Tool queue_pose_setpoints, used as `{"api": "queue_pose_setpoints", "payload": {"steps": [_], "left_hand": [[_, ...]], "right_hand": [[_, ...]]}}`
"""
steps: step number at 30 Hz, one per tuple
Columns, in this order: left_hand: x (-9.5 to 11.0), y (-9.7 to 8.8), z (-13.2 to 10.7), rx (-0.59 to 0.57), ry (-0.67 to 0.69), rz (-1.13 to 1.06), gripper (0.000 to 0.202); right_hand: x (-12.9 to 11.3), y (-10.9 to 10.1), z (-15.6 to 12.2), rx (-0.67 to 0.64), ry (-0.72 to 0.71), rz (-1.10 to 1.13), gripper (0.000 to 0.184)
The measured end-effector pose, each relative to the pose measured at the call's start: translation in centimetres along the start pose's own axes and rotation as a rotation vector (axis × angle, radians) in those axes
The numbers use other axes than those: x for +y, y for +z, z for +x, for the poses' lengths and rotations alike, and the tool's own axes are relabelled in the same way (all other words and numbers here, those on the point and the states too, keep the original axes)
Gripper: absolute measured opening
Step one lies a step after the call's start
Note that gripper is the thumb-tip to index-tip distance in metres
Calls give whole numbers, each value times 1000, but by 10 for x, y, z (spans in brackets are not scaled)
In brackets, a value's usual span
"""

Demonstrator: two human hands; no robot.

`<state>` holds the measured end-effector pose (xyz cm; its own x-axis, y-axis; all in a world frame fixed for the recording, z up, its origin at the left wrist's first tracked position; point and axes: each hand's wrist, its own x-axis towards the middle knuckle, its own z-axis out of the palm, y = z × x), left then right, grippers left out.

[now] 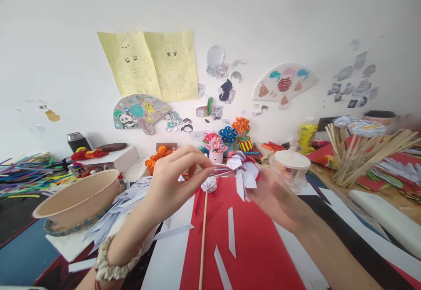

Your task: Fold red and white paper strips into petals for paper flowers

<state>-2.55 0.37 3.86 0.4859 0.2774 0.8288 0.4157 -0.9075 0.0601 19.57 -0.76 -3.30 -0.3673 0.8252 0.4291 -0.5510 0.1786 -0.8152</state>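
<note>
My left hand [177, 180] is raised over the table with thumb and fingers pinched on the tips of thin white paper strips that lead into a white and red paper flower [244, 171]. My right hand [272, 196], blurred, is closed around the flower from behind and below. Under the hands a wooden stick [204, 237] with a small white paper bud [209, 184] at its top lies on a red paper sheet [259, 255]. Loose white paper strips [231, 231] lie on the red sheet.
A tan paper bowl [79, 198] stands at the left beside a heap of white paper strips [115, 211]. Colourful straws [26, 176] lie far left. A lidded plastic cup [292, 164], a yellow glue bottle [306, 135], small flower pots [243, 136] and bundled wooden sticks [358, 154] stand behind and right.
</note>
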Motion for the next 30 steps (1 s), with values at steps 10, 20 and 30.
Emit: {"api": "queue_pose_setpoints", "payload": {"steps": [10, 20, 30], "left_hand": [[35, 37, -12, 249, -86, 54, 18], [55, 51, -18, 244, -261, -83, 23], [51, 27, -10, 237, 27, 317, 11]], "right_hand": [[5, 4, 5, 170, -116, -95, 42], [12, 5, 5, 236, -102, -80, 23], [7, 0, 4, 225, -22, -243, 23]]}}
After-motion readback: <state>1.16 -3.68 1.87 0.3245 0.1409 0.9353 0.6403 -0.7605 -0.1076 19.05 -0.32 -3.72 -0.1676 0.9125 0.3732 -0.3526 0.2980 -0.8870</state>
